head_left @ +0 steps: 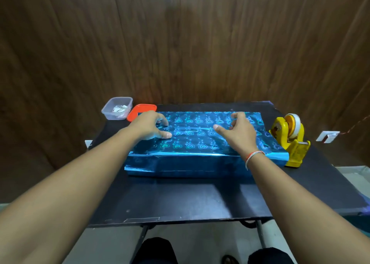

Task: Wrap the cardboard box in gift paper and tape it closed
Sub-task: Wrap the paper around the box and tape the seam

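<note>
My left hand [149,126] presses the blue wrapped box [200,143] with loose fingers. My right hand [237,132] hovers over it, grip empty.

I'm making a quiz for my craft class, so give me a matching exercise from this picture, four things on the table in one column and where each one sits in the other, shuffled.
Things:
1. tape dispenser
2. clear tub
3. orange lid
4. wrapped box

Places:
A. far left corner of the table
B. middle of the table, under both hands
C. right edge of the table, beside the box
D. between the tub and the box

Pairs: 1-C, 2-A, 3-D, 4-B
</note>
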